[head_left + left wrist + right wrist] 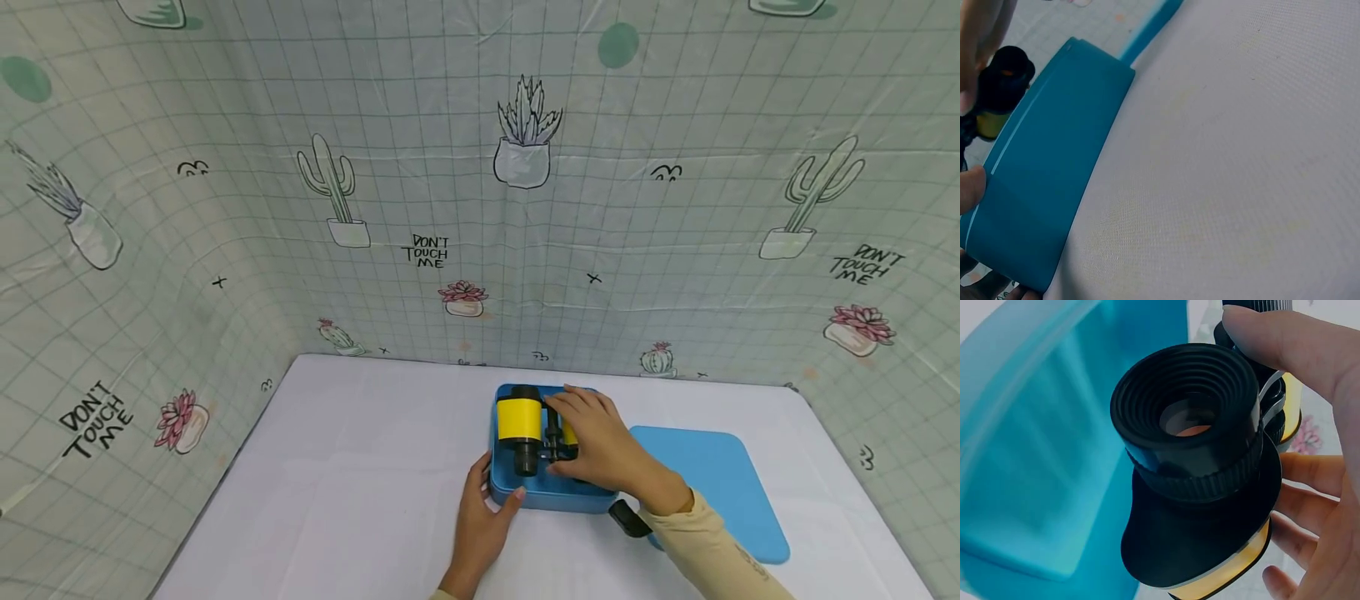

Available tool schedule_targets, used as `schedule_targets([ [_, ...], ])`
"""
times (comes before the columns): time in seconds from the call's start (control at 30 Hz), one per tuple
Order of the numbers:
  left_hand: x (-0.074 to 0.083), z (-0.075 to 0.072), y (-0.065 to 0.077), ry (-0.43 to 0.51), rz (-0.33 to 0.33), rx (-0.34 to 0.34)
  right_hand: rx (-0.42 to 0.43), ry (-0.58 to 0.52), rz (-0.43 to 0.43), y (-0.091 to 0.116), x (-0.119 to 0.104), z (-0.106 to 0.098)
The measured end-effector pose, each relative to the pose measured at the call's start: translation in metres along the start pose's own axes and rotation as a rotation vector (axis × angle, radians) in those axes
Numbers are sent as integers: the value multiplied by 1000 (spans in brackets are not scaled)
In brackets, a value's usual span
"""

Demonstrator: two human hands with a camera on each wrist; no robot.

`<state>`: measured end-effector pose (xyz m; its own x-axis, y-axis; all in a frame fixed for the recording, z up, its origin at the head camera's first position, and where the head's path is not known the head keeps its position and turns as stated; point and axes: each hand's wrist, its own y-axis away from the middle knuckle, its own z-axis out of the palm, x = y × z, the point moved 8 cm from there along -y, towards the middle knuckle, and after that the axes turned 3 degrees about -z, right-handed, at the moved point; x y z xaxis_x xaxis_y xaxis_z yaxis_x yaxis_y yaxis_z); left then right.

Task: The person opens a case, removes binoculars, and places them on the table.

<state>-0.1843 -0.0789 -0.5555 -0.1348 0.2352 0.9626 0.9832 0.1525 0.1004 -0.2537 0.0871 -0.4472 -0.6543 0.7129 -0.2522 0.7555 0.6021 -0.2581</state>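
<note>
With the blue box (pixel 564 500) as my dial and 12 pointing away from the person, I have the yellow-and-black binoculars (pixel 519 417) at its centre, within the outline of the walls. One yellow barrel lies toward 10 o'clock with its eyepiece toward 6; the other, toward 2, is mostly covered by the right hand (pixel 603 450). That hand grips the binoculars, thumb on the near part by the black bridge and fingers bent round the far end. From the left wrist I see part of the binoculars showing above the rim; I cannot tell whether any of it touches the box's floor. My right wrist view is filled by a ribbed black eyepiece (pixel 1194 465), with the box's inner wall at 9 o'clock.

The left hand (pixel 480 525) is clamped on the box at its 7 o'clock corner, thumb at the near rim, fingers against the side wall. The two hands are apart.

Toward 4 o'clock I see a flat blue panel (pixel 723 483) on the white surface (pixel 360 467), just beside the box and partly covered by the right arm's beige sleeve (pixel 712 542). A black device (pixel 628 518) sits by that wrist. Toward 12 stands a grid-patterned cloth (pixel 450 192) printed with potted cacti.
</note>
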Motion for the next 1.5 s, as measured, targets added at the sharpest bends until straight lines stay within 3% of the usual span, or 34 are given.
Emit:
schedule_targets([
  [0.5, 0, -1, 2, 27, -3, -6, 56, -27, -50, -21, -37, -19],
  [1.1, -4, -2, 1, 25, -29, 7, 13, -49, -120, -51, -86, 3],
  [1.5, 3, 1, 4, 99, 88, 39, 18, 64, -146, -69, -104, 17],
])
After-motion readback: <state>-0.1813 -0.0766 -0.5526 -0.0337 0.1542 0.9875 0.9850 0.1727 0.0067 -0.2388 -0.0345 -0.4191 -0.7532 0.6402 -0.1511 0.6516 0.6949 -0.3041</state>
